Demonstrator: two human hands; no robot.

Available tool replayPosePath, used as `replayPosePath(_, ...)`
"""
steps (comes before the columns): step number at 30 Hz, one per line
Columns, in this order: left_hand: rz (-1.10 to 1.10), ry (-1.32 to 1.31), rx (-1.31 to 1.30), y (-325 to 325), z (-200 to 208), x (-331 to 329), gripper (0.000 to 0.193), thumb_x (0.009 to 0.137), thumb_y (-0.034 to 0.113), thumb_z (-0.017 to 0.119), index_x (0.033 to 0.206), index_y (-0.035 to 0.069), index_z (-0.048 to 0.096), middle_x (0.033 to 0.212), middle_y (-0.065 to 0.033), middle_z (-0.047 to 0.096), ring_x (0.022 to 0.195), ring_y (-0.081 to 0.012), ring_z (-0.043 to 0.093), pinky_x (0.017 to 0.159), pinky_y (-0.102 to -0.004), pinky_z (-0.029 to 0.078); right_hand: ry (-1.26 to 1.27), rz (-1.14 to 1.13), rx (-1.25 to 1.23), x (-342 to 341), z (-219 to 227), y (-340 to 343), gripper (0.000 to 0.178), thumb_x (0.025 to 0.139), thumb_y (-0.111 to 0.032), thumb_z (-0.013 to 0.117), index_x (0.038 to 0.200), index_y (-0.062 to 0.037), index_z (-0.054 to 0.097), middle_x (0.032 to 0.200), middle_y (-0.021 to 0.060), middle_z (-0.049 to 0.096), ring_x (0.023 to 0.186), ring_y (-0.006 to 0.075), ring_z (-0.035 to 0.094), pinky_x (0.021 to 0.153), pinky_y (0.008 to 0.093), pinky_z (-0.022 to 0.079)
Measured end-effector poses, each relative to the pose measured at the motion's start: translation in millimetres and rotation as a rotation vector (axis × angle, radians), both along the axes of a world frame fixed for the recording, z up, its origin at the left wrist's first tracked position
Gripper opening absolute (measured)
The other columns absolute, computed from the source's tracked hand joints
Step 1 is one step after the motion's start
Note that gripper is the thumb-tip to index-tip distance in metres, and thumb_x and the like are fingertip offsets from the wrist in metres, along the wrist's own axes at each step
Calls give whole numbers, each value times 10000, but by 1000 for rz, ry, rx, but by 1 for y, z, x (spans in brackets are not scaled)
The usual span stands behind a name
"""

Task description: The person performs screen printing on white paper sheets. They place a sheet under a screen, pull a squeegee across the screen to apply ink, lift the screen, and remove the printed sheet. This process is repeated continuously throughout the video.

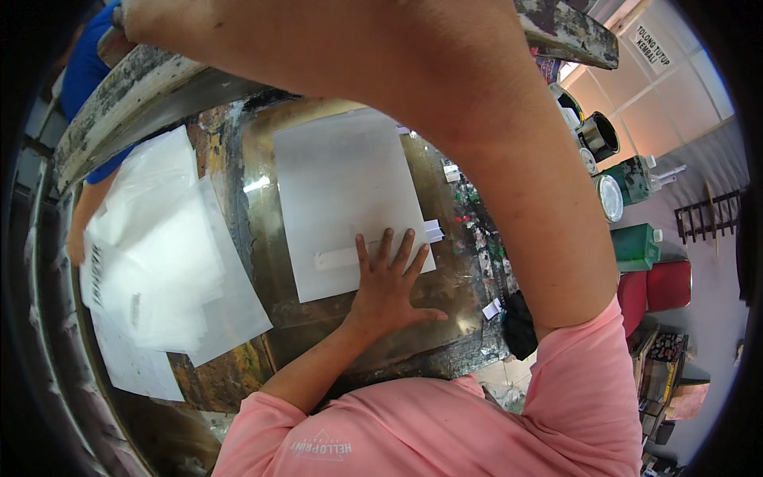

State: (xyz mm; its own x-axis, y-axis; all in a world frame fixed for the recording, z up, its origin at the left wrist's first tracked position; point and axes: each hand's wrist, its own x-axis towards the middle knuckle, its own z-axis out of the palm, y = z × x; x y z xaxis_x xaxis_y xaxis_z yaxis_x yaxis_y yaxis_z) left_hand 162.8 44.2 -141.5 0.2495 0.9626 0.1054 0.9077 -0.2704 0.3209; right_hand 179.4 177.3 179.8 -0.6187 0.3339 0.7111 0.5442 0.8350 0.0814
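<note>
My left hand (384, 278) lies flat with spread fingers on the lower right part of a translucent white sheet (342, 183). The sheet rests on a worn, shiny metal board (262, 262), and a pale strip shows through beneath it. Small folded white tabs (433, 230) stand at its right edge. My right arm stretches across the top of the view. Only part of my right hand (116, 49) shows at the upper left, closed on a paint-stained printing screen frame (131, 107), which is raised over the board.
Loose translucent sheets (159, 270) form a pile on the left. Beside it reaches a co-worker's hand (76, 245), below a blue sleeve (86, 63). Ink cans (598, 135), a green jug (636, 246) and a red chair (668, 285) are on the right.
</note>
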Motion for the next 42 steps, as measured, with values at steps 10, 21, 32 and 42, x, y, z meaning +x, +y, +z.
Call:
replayPosePath(10, 366, -382, 212, -12, 48, -42, 1082, 699, 690, 855, 1521, 61, 537, 1655, -229, 414, 1547, -478, 361, 1228, -730, 202, -40, -33, -58, -3, -1, -2, 633, 1096, -555, 486, 603, -159, 515, 547, -25, 437, 515, 155, 381, 840, 449, 467)
replayPosePath(21, 706, -729, 204, -139, 44, -168, 993, 644, 382, 1037, 1492, 44, 647, 1126, -73, 711, 1049, -268, 687, 969, -432, 529, -412, 196, -506, 79, -192, -67, 374, 987, -462, 720, 1079, -101, 759, 974, 129, 689, 943, 357, 674, 833, 506, 504)
replayPosePath(32, 751, -52, 173, -154, 0, -160, 1166, 472, 730, 941, 1424, 96, 719, 1031, -59, 603, 1030, -273, 535, 1005, -463, 315, -301, 138, -518, 67, -288, -94, 534, 789, -282, 886, 1249, -94, 690, 1159, 93, 690, 1015, 310, 657, 873, 430, 586)
replayPosePath(42, 770, -36, 132, -159, -2, -163, 1290, 408, 811, 894, 1463, 96, 699, 1025, -59, 573, 1052, -276, 500, 1009, -470, 327, -263, 85, -408, -59, -298, 117, 324, 925, -421, 787, 1028, -130, 690, 984, 89, 670, 957, 340, 677, 776, 483, 573)
